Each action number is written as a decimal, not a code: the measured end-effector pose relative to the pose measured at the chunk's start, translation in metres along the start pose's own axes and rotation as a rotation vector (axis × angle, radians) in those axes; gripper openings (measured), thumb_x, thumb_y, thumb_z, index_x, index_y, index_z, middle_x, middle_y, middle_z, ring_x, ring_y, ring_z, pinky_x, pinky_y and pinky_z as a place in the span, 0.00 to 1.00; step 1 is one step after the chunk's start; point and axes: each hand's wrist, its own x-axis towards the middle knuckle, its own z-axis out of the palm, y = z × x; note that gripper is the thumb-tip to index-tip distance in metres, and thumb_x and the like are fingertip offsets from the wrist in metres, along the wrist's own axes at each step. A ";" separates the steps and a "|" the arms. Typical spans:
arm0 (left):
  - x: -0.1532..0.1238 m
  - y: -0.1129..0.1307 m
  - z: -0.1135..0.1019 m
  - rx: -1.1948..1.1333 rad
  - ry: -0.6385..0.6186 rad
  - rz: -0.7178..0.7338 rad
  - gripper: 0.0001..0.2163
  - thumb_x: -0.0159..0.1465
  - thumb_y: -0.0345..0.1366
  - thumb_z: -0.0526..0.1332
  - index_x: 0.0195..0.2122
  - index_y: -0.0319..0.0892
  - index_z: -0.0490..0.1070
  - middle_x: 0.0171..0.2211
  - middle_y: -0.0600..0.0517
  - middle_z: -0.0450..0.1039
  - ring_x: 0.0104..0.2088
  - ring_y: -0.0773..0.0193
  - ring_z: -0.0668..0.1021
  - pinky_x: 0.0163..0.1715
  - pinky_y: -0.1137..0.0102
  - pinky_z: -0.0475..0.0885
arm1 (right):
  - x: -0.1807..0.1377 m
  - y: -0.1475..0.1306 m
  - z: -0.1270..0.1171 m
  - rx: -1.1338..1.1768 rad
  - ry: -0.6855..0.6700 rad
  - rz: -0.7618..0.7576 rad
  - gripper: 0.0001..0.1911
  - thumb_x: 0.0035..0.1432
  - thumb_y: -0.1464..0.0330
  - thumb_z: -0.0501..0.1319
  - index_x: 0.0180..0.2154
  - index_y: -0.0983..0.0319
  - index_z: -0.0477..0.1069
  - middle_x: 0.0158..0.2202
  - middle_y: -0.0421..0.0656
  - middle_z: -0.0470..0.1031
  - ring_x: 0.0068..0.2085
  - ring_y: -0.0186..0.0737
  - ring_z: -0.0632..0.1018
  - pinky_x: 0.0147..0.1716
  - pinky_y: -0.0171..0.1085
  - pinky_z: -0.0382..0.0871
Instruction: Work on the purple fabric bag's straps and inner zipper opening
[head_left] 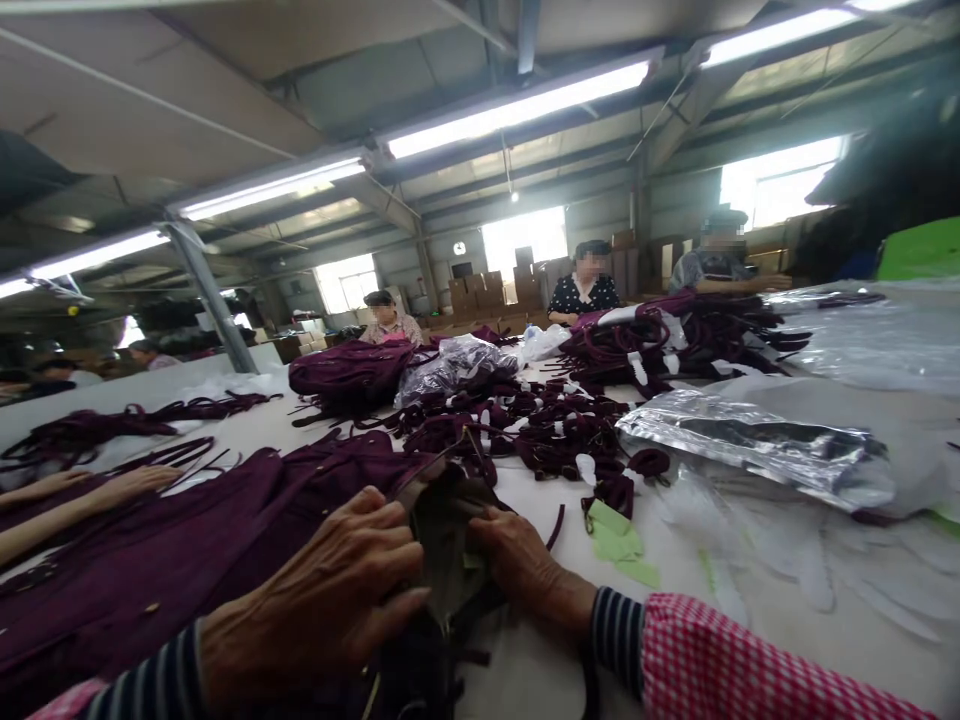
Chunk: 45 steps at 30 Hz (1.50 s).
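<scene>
Open bag (442, 515) between two hands

The right hand (529, 565) pinched the bag's right side near its mouth, fingertips turned inward. The left hand (330, 580) was curled at the opposite side; I could not tell whether its fingers gripped the cloth. The bag sat at the lower centre of the frame, left of the right hand, its mouth running roughly up and down the picture; the right fingertips seemed nearer its drab inside. Purple cloth (210, 530) spread across the lower left, with a co-worker's hand (139, 487) at the left edge. Green slips (619, 540) lay right of centre, below a heap of straps (540, 430); clear plastic (757, 440) covered the right. Beyond the white table (547, 660), a person in a dotted top (585, 295) faced the work.
</scene>
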 end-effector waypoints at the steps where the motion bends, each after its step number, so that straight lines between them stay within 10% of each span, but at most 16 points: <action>1: -0.008 -0.006 0.000 0.040 0.001 -0.063 0.12 0.72 0.41 0.55 0.31 0.47 0.69 0.32 0.54 0.73 0.35 0.60 0.72 0.46 0.60 0.60 | 0.001 0.000 0.000 -0.018 -0.010 -0.005 0.17 0.48 0.82 0.55 0.35 0.61 0.75 0.36 0.45 0.76 0.33 0.38 0.72 0.30 0.36 0.55; 5: -0.016 -0.015 0.028 0.239 0.049 -0.134 0.08 0.71 0.31 0.55 0.36 0.46 0.71 0.31 0.52 0.73 0.34 0.58 0.72 0.43 0.58 0.59 | 0.007 0.001 -0.001 0.066 0.016 0.035 0.15 0.48 0.82 0.55 0.33 0.62 0.76 0.34 0.44 0.77 0.35 0.40 0.74 0.33 0.35 0.58; 10: 0.029 -0.005 0.065 0.231 0.020 0.196 0.03 0.70 0.29 0.58 0.40 0.43 0.70 0.38 0.48 0.75 0.43 0.55 0.74 0.46 0.58 0.63 | 0.007 0.002 -0.002 0.456 0.165 0.232 0.10 0.52 0.76 0.56 0.31 0.62 0.75 0.28 0.41 0.75 0.32 0.39 0.75 0.33 0.34 0.61; 17: 0.057 -0.008 0.081 0.424 -0.064 -0.071 0.09 0.66 0.24 0.57 0.32 0.38 0.75 0.31 0.42 0.75 0.36 0.49 0.75 0.39 0.54 0.67 | -0.003 0.003 0.002 0.327 0.185 0.102 0.11 0.50 0.79 0.54 0.31 0.62 0.73 0.32 0.42 0.75 0.36 0.41 0.74 0.38 0.36 0.62; 22: 0.055 -0.005 0.101 0.409 -0.021 0.229 0.07 0.66 0.23 0.60 0.35 0.40 0.75 0.44 0.43 0.76 0.49 0.50 0.73 0.50 0.56 0.67 | -0.002 0.005 0.004 0.311 0.183 0.079 0.11 0.53 0.78 0.53 0.31 0.62 0.72 0.33 0.43 0.75 0.36 0.41 0.75 0.37 0.35 0.62; 29: 0.047 -0.037 0.073 0.076 -0.058 -0.268 0.06 0.64 0.31 0.62 0.41 0.44 0.69 0.42 0.50 0.74 0.42 0.56 0.78 0.38 0.66 0.70 | -0.002 0.010 0.010 0.298 0.176 0.077 0.14 0.50 0.79 0.55 0.34 0.61 0.75 0.35 0.43 0.76 0.38 0.42 0.76 0.40 0.36 0.64; 45: 0.064 -0.032 0.106 0.016 -0.088 -0.476 0.12 0.67 0.37 0.58 0.49 0.40 0.72 0.51 0.42 0.76 0.52 0.49 0.78 0.50 0.60 0.72 | 0.049 -0.012 0.013 0.209 0.325 0.108 0.14 0.59 0.80 0.55 0.40 0.62 0.76 0.39 0.46 0.77 0.40 0.42 0.77 0.39 0.35 0.64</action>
